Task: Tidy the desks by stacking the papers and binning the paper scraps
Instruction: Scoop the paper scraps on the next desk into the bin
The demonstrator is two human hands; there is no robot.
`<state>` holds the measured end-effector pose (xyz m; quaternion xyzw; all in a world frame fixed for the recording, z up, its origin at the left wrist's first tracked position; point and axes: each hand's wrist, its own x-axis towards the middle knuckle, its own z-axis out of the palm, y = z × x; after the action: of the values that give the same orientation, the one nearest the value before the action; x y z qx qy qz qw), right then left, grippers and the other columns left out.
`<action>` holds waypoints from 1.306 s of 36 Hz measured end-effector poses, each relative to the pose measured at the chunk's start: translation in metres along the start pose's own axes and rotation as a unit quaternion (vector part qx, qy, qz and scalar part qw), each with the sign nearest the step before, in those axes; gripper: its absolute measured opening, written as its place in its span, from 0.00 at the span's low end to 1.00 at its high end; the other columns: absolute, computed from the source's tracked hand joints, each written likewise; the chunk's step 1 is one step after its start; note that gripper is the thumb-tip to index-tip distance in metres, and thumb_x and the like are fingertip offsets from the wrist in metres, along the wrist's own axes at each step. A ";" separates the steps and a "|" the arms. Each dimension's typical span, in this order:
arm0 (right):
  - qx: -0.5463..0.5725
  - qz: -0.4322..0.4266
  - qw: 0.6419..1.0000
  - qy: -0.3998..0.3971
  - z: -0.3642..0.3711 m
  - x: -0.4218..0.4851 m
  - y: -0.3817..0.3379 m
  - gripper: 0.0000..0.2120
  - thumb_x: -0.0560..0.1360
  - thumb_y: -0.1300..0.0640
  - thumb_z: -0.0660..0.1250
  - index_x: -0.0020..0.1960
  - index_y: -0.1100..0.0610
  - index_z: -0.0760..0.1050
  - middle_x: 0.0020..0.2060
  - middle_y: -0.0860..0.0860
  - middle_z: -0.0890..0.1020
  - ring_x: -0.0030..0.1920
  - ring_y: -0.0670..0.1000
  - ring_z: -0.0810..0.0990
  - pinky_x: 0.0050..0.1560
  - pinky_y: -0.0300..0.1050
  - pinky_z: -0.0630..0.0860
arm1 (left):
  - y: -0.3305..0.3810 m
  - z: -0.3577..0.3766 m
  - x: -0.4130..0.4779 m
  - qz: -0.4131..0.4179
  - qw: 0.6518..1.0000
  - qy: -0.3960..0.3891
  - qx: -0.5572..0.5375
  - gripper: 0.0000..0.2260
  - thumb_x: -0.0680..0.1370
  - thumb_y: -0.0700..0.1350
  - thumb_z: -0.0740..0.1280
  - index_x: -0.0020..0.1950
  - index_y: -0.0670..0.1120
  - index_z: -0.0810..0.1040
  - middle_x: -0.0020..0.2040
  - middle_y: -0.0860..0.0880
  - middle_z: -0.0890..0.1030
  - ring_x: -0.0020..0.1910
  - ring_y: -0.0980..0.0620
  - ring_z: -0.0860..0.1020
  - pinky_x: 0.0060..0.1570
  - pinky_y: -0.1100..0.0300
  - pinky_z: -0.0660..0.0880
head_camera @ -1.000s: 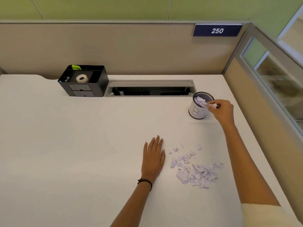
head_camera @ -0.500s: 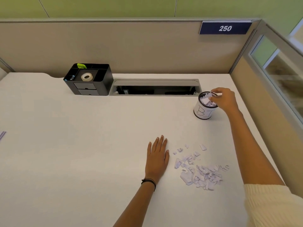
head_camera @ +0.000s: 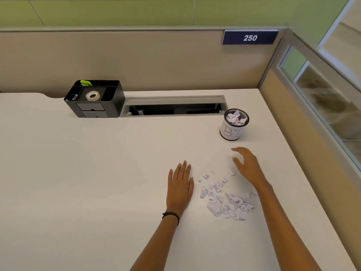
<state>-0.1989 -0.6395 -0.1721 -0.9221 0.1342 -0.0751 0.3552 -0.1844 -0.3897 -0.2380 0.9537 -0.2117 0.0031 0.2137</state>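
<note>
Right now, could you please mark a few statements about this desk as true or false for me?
1. The left hand lies flat on the desk, left of the paper scraps. True.
2. The right hand pinches a scrap over the mesh bin. False: it is open and empty, between the bin and the scraps.
3. The mesh bin is empty. False: crumpled scraps fill it nearly to the rim.
4. A tape roll sits on the black desk organizer. True.
</note>
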 end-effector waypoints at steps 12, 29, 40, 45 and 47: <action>-0.097 -0.012 0.971 -0.220 0.050 -0.046 -0.020 0.29 0.79 0.44 0.55 0.76 0.52 0.51 0.76 0.53 0.44 0.76 0.50 0.42 0.73 0.51 0.39 | 0.001 -0.002 0.000 -0.002 1.000 -0.008 -0.001 0.23 0.80 0.49 0.45 0.74 0.48 0.63 0.75 0.51 0.62 0.74 0.51 0.60 0.72 0.55 0.45; -0.103 -0.061 0.960 -0.252 0.062 -0.087 -0.039 0.25 0.79 0.53 0.59 0.74 0.44 0.56 0.76 0.46 0.47 0.76 0.48 0.43 0.73 0.50 0.58 | 0.001 -0.002 0.001 -0.005 1.000 -0.011 -0.007 0.25 0.79 0.51 0.42 0.74 0.48 0.62 0.75 0.51 0.61 0.74 0.51 0.58 0.73 0.54 0.46; -0.059 -0.054 0.982 -0.172 0.072 -0.090 -0.050 0.21 0.75 0.41 0.61 0.67 0.44 0.70 0.61 0.36 0.70 0.65 0.39 0.66 0.65 0.39 0.60 | 0.001 -0.003 0.000 -0.003 1.000 -0.014 -0.018 0.27 0.78 0.52 0.40 0.75 0.48 0.60 0.76 0.52 0.58 0.75 0.52 0.56 0.73 0.55 0.43; -0.058 -0.069 0.988 -0.124 0.072 -0.089 -0.046 0.09 0.75 0.50 0.64 0.50 0.53 0.79 0.47 0.44 0.82 0.50 0.38 0.78 0.57 0.41 0.67 | 0.000 -0.001 0.000 -0.004 1.000 -0.009 -0.009 0.24 0.80 0.50 0.44 0.73 0.48 0.64 0.75 0.50 0.62 0.73 0.51 0.61 0.74 0.54 0.47; -0.058 -0.090 0.986 -0.127 0.068 -0.088 -0.048 0.06 0.76 0.51 0.62 0.48 0.50 0.77 0.46 0.43 0.80 0.49 0.40 0.77 0.60 0.45 0.69 | 0.000 0.000 0.000 -0.001 1.000 0.000 0.000 0.23 0.80 0.49 0.47 0.72 0.47 0.66 0.73 0.50 0.65 0.72 0.50 0.64 0.74 0.52 0.51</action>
<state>-0.2574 -0.5359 -0.1940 -0.9515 0.0086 0.0187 0.3068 -0.1841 -0.3896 -0.2377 0.9539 -0.2107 0.0031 0.2138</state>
